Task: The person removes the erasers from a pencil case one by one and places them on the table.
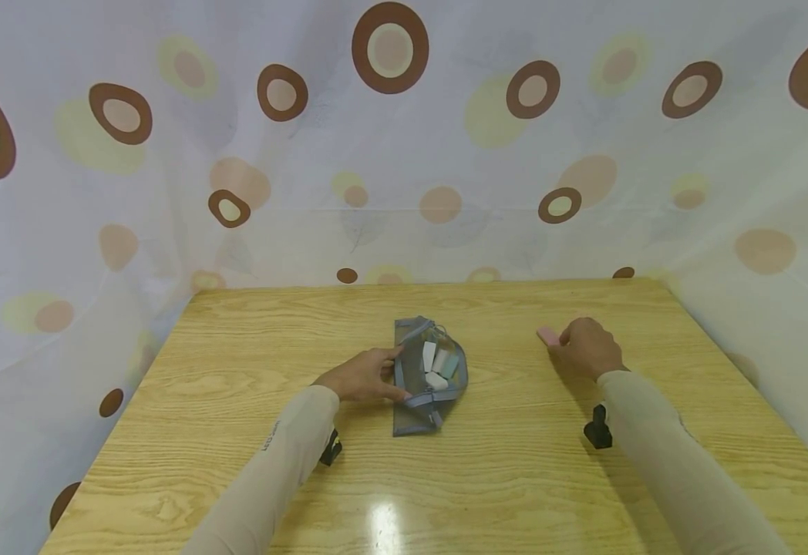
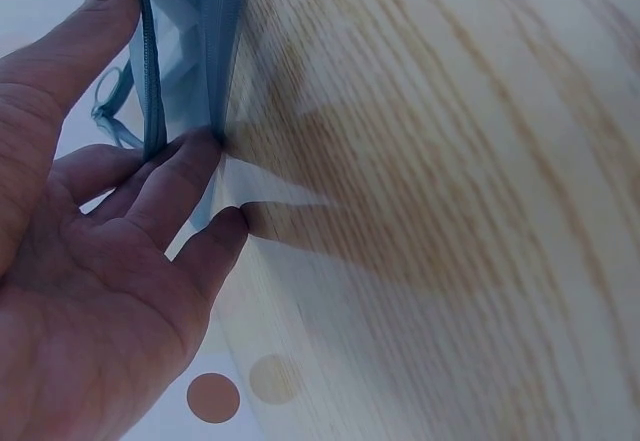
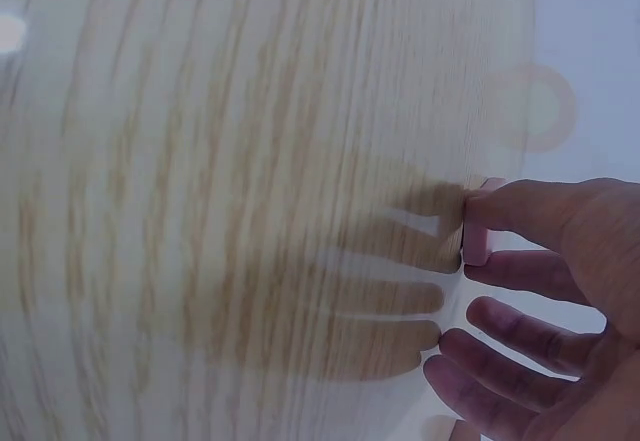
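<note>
A grey-blue zip pouch (image 1: 409,362) lies unzipped on the table, its mouth facing up. Inside it are several small blocks, among them a white block (image 1: 429,355) and a pale green block (image 1: 449,365). My left hand (image 1: 362,375) holds the pouch by its left side, thumb and fingers apart along the zipped rim. The left wrist view has the pouch's fabric (image 2: 180,51) beside the thumb and fingers. Over to the right, my right hand (image 1: 590,348) pinches a small flat pink block (image 1: 548,336) between thumb and index finger, at the table surface; the other fingers are spread beside it.
The wood-grain table (image 1: 494,478) is bordered at the back and sides by a patterned curtain (image 1: 446,139) with brown and yellow circles. A dark wrist mount (image 1: 598,428) hangs under the right sleeve, and another mount (image 1: 331,448) under the left.
</note>
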Demonstrator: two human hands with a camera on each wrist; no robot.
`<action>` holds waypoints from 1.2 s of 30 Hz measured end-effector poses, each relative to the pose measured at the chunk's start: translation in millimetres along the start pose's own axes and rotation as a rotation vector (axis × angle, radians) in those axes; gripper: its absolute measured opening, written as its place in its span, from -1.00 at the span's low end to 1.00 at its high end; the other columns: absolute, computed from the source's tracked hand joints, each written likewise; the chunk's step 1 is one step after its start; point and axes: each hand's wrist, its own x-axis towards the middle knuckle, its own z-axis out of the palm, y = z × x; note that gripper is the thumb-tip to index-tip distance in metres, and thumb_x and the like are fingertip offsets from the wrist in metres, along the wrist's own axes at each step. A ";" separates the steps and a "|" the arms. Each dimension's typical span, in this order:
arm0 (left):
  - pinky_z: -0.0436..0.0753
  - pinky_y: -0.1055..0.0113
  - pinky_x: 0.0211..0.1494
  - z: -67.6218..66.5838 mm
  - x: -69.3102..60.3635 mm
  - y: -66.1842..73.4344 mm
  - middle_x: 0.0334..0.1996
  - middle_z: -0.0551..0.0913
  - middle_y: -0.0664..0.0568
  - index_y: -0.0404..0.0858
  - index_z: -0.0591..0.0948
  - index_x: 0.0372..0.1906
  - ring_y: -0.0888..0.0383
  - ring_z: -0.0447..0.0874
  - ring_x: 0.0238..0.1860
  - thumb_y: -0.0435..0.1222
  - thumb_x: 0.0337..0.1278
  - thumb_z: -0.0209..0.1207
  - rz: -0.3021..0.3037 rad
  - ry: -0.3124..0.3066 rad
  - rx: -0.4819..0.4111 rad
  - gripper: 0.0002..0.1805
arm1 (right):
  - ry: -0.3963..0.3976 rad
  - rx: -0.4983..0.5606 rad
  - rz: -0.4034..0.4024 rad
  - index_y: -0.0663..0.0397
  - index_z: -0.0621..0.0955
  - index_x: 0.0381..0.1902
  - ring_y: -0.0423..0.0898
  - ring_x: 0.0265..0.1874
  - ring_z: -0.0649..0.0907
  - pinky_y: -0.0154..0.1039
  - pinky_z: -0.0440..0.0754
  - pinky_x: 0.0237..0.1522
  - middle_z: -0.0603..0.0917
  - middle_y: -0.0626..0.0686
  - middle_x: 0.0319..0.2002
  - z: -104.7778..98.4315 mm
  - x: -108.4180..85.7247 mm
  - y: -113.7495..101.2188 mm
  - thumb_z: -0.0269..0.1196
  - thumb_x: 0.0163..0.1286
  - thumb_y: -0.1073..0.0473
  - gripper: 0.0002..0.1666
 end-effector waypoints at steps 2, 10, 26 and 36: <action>0.35 0.07 0.48 -0.1 -0.2 0.4 0.51 0.25 -0.23 -0.39 0.09 0.58 -0.13 0.30 0.47 -0.24 0.14 0.46 0.000 0.000 -0.002 0.04 | -0.003 0.001 0.003 0.48 0.73 -0.12 0.16 -0.33 0.71 -0.09 0.65 -0.48 0.65 0.47 0.04 0.0 -0.5 -0.2 0.26 0.45 0.12 -0.58; 0.36 0.07 0.47 -1.1 -0.5 2.0 0.52 0.23 -0.24 -0.39 0.08 0.58 -0.13 0.29 0.48 -0.25 0.15 0.46 0.003 -0.005 -0.003 0.04 | -0.008 0.015 -0.006 0.44 0.76 -0.20 -0.07 -0.62 0.52 -0.26 0.43 -0.64 0.70 0.44 -0.07 -0.8 -0.8 2.3 0.21 0.48 0.12 -0.59; 0.34 0.05 0.48 0.0 -0.3 0.6 0.51 0.25 -0.24 -0.38 0.09 0.58 -0.13 0.30 0.48 -0.23 0.15 0.46 0.001 -0.003 0.002 0.04 | 0.019 0.031 -0.031 0.26 0.63 -0.60 -0.10 -0.71 0.40 -0.25 0.36 -0.68 0.53 0.10 -0.63 -1.0 -2.7 -1.8 0.14 0.53 0.02 -0.45; 0.34 0.06 0.49 -0.2 0.4 0.2 0.51 0.25 -0.23 -0.38 0.10 0.58 -0.12 0.29 0.48 -0.24 0.15 0.46 0.001 0.000 0.003 0.03 | 0.063 0.053 -0.095 0.54 0.65 0.05 0.42 0.03 0.63 0.32 0.63 -0.03 0.63 0.47 0.08 -14.5 0.8 -30.4 0.26 0.45 0.10 -0.49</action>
